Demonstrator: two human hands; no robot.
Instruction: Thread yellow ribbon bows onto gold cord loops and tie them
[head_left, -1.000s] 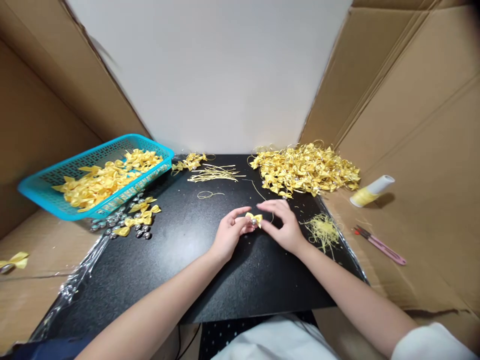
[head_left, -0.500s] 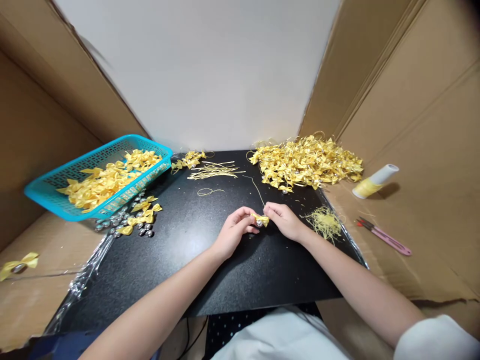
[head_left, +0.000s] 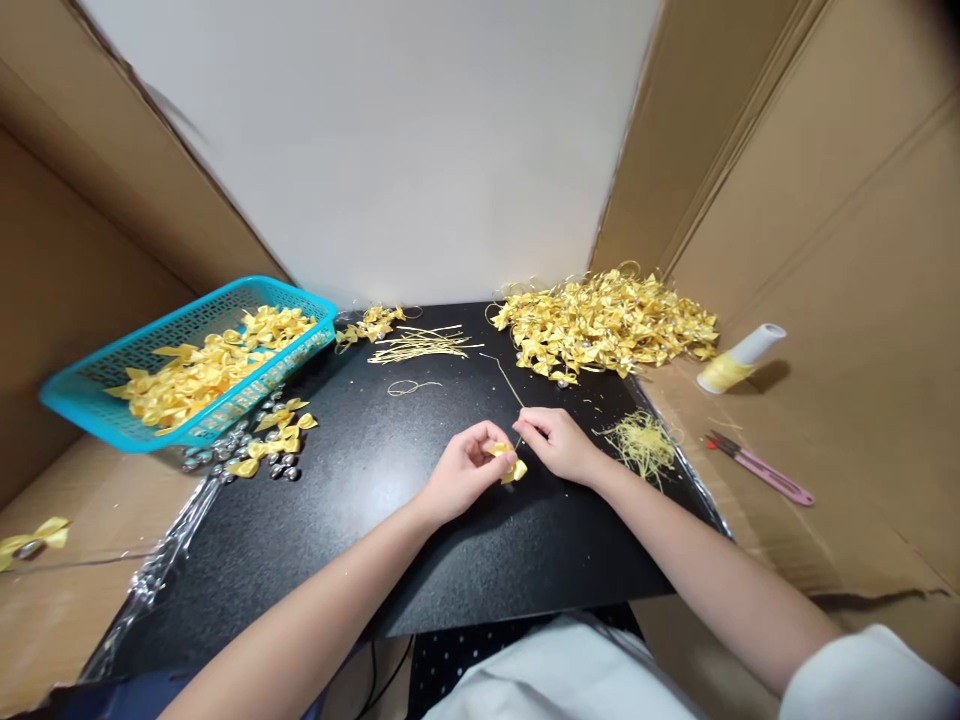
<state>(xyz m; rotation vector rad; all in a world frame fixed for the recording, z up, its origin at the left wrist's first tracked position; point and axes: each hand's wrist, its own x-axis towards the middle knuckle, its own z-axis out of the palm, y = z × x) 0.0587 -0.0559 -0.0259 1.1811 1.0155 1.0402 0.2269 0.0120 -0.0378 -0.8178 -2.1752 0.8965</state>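
Note:
My left hand (head_left: 459, 472) pinches a small yellow ribbon bow (head_left: 512, 464) over the middle of the black mat (head_left: 375, 520). My right hand (head_left: 559, 442) is closed beside it, its fingertips pinching a thin gold thread (head_left: 504, 378) that runs from the bow up and back across the mat. The two hands almost touch at the bow.
A teal basket (head_left: 97, 400) of yellow bows sits at the left, with loose bows and silver beads (head_left: 262, 450) below it. A big heap of finished bows (head_left: 607, 325) lies back right. Cut threads (head_left: 420, 345), thread scraps (head_left: 641, 440), a thread spool (head_left: 739, 358) and pink snips (head_left: 761, 465) lie around. Cardboard walls stand on both sides.
My right hand went from spread fingers over the bow to a pinch on the thread. Both hands drew slightly nearer me with the bow, which has tilted downward.

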